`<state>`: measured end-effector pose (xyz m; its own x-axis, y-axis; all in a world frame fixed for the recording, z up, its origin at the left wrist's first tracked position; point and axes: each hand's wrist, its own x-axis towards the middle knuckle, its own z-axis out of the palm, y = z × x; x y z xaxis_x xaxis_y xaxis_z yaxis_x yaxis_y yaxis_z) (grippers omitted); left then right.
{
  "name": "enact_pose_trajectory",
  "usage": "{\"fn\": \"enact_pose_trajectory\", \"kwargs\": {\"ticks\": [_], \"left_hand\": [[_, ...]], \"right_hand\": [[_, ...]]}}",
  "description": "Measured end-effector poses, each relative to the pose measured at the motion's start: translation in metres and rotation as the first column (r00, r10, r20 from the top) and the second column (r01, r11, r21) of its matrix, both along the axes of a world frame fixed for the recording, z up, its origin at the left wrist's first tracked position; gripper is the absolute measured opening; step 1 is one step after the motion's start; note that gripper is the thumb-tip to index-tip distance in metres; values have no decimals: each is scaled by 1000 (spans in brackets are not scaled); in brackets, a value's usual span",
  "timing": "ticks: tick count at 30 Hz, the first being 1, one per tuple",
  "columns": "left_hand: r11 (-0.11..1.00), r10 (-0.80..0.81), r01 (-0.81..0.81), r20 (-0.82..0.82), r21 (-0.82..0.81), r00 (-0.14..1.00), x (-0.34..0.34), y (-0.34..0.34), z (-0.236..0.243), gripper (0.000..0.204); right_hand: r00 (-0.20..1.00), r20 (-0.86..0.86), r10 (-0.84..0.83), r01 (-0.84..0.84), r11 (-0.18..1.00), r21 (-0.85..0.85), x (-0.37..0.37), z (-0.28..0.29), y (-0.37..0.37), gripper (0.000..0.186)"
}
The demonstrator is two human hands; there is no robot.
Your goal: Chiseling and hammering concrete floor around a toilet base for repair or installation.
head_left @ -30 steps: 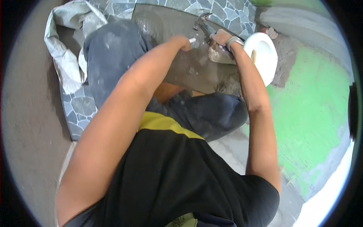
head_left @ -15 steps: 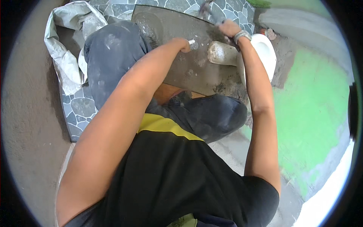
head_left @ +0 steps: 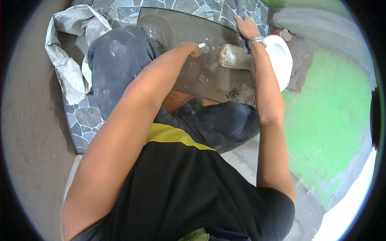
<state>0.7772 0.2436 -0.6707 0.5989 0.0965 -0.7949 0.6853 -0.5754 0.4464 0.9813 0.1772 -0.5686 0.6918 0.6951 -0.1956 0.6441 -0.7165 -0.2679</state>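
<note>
My left hand [head_left: 193,49] reaches down to the wet grey slab [head_left: 209,82], its fingers closed around a short white rod [head_left: 202,45]. The rod's end shows past my fingers, close to a small round pale patch on the slab. My right hand [head_left: 246,27], with a band at the wrist, is raised over the slab's far right edge. It grips a dark tool that looks like a hammer [head_left: 240,7], smeared by motion. Below that hand lies a dirty white cylinder [head_left: 234,56], beside a white rounded basin-like piece [head_left: 281,60] partly covered by my right forearm.
A crumpled whitish sack [head_left: 66,56] lies at the left by my bent knee [head_left: 120,60]. Grey stone-pattern tiles [head_left: 185,5] border the slab. A rough brown wall [head_left: 32,120] rises at the left, and a green-painted surface [head_left: 329,128] spans the right.
The tool in my right hand has swung from pointing far left to pointing straight away from me, and that hand has shifted slightly. My left hand stays nearly in place with the rod.
</note>
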Motion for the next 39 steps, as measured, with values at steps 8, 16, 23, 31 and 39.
{"fn": "enact_pose_trajectory", "kwargs": {"ticks": [8, 16, 23, 31, 39], "left_hand": [[992, -124, 120, 88, 46, 988, -1, -5, 1, 43], [1000, -12, 12, -27, 10, 1000, 12, -22, 15, 57], [986, 31, -79, 312, 145, 950, -39, -40, -52, 38], [953, 201, -256, 295, 162, 934, -15, -33, -3, 39], [960, 237, -256, 155, 112, 959, -21, -48, 27, 40]], "right_hand": [[939, -338, 57, -259, 764, -590, -43, 8, -18, 50], [999, -44, 2, -15, 952, -305, -43, -23, -62, 56], [952, -174, 251, -298, 890, -345, -69, 19, -49, 51], [977, -213, 22, -2, 995, 96, -82, 74, -79, 52], [898, -427, -109, 174, 978, 116, -69, 63, -97, 42]]}}
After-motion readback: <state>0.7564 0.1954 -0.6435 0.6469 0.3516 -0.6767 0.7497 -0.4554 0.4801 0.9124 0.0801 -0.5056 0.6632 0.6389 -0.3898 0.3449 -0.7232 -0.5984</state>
